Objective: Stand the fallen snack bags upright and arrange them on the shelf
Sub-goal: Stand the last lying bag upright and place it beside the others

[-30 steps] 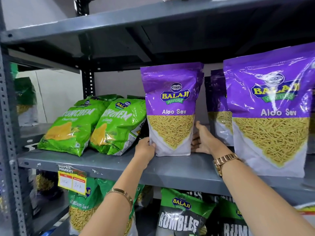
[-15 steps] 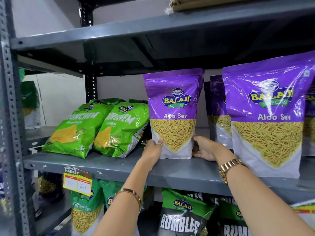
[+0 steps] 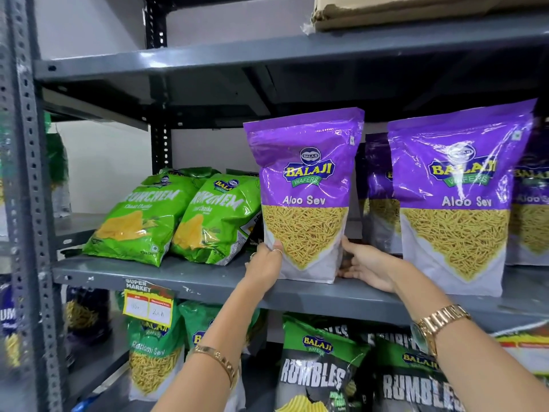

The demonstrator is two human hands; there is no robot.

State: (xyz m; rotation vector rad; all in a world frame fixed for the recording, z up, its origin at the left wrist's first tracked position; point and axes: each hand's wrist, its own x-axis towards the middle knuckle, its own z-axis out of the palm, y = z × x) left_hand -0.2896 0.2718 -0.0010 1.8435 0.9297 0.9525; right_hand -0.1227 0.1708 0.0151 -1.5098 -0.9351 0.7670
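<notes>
A purple Aloo Sev bag (image 3: 306, 185) stands upright near the front of the grey middle shelf (image 3: 208, 282). My left hand (image 3: 265, 263) grips its lower left corner and my right hand (image 3: 367, 267) holds its lower right edge. A second purple Aloo Sev bag (image 3: 457, 200) stands upright to the right, with more purple bags (image 3: 377, 191) behind it. Two green Crunchem bags (image 3: 142, 221) (image 3: 217, 221) lie tilted back on the left of the same shelf.
A grey upper shelf (image 3: 267, 59) hangs close above the bags, with a cardboard box (image 3: 416, 10) on it. Below are Rumbles bags (image 3: 318, 370), Ratlami Sev bags (image 3: 154, 361) and a yellow price tag (image 3: 148, 307). A perforated post (image 3: 26, 203) frames the left.
The held purple bag has come forward to the shelf's front edge and stands straighter. Both hands stay on its lower corners. The camera has moved in closer and tilted up.
</notes>
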